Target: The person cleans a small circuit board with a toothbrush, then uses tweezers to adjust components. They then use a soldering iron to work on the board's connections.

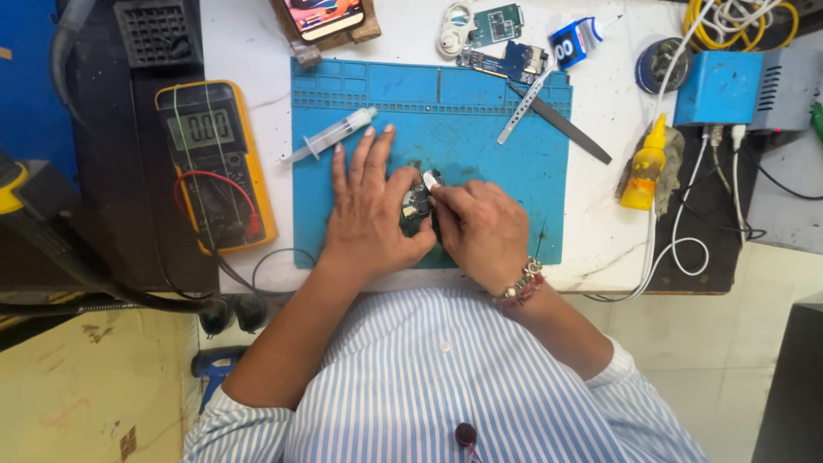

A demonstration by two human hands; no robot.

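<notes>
A blue work mat (480,129) lies on the white bench. On it, my left hand (369,210) lies flat with fingers spread, its thumb pinning a small dark circuit board (417,206). My right hand (480,227) presses a small white piece (430,179) against the board's upper edge with its fingertips. Most of the board is hidden under both hands. A beaded bracelet (523,283) sits on my right wrist.
A syringe (330,135) lies at the mat's left edge, a yellow multimeter (214,163) further left. Metal tools (549,116), small circuit boards (506,60), a glue tube (576,41), a yellow bottle (645,163), a blue box (718,86) and white cables (686,223) lie right. A phone (326,17) stands behind.
</notes>
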